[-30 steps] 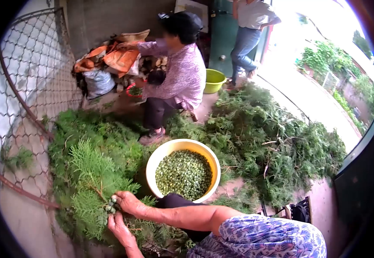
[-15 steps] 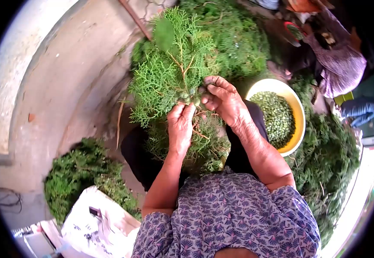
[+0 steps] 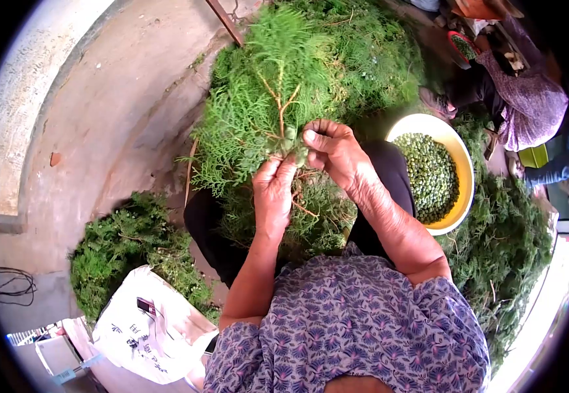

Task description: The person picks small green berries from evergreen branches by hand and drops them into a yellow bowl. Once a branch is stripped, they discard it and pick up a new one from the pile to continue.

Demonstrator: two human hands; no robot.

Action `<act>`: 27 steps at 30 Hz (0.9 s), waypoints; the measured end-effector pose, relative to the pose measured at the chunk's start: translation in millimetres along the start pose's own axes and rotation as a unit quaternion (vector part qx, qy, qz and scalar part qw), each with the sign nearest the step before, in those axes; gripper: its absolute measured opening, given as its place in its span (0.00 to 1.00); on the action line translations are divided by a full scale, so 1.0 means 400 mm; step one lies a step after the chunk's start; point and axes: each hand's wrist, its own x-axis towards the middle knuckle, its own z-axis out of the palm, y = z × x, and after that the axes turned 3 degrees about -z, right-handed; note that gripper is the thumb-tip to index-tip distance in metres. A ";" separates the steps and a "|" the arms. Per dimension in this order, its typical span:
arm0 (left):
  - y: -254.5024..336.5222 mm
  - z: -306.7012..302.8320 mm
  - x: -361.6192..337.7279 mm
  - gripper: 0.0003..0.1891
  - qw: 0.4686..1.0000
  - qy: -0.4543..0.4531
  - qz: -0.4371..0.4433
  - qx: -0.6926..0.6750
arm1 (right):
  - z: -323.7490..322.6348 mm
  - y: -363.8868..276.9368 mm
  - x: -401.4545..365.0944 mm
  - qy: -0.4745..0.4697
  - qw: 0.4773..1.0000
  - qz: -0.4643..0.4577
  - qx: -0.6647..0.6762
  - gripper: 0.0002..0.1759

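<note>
My left hand (image 3: 275,196) pinches the stem of a feathery green conifer branch (image 3: 281,98) between thumb and fingers. The branch fans out upward, away from me, and its tip is blurred. Small pale-green cones (image 3: 290,133) cluster on it just above my left fingertips. Beside them, on the right, my right hand (image 3: 340,152) has its fingers curled closed with thumb against forefinger; anything between them is too small to make out. A yellow basin (image 3: 466,167) holding many small green cones (image 3: 432,177) stands right of my right knee.
Cut greenery (image 3: 376,56) is heaped ahead, with more piles at right (image 3: 500,255) and lower left (image 3: 127,249). A white sack (image 3: 137,327) with a dark phone-like object (image 3: 146,306) lies lower left. Another person (image 3: 527,105) sits at upper right.
My right fingers have drawn closer together beside the cones. The branch tip has shifted slightly, and the whole view has moved a little. My left hand keeps its pinch.
</note>
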 end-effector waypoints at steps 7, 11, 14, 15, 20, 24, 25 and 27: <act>-0.015 -0.001 -0.004 0.07 0.999 -0.024 -0.019 0.018 | -0.009 0.027 -0.027 0.053 0.981 -0.023 0.183 0.04; -0.008 0.023 -0.015 0.08 0.999 -0.009 -0.030 0.022 | -0.014 0.067 -0.016 0.162 0.933 -0.246 -0.206 0.06; 0.000 0.031 -0.021 0.08 0.999 -0.006 -0.040 -0.002 | -0.015 0.084 -0.020 0.185 0.911 -0.288 -0.230 0.07; -0.004 0.033 -0.021 0.08 0.999 0.013 -0.045 -0.024 | -0.015 0.085 -0.021 0.192 0.905 -0.301 -0.233 0.07; 0.002 0.042 -0.036 0.07 0.995 0.083 -0.056 -0.026 | -0.066 0.074 -0.009 0.276 0.891 -0.301 -0.200 0.06; -0.015 0.024 -0.023 0.07 0.995 0.092 -0.041 -0.028 | -0.134 -0.003 -0.041 0.166 0.970 -0.132 0.118 0.05; -0.021 0.024 -0.022 0.07 0.995 0.090 -0.046 -0.025 | -0.137 -0.018 -0.049 0.117 0.962 -0.141 0.204 0.07; -0.032 0.031 -0.020 0.07 0.997 0.050 -0.050 -0.020 | -0.147 -0.031 -0.079 0.073 0.955 -0.104 0.267 0.04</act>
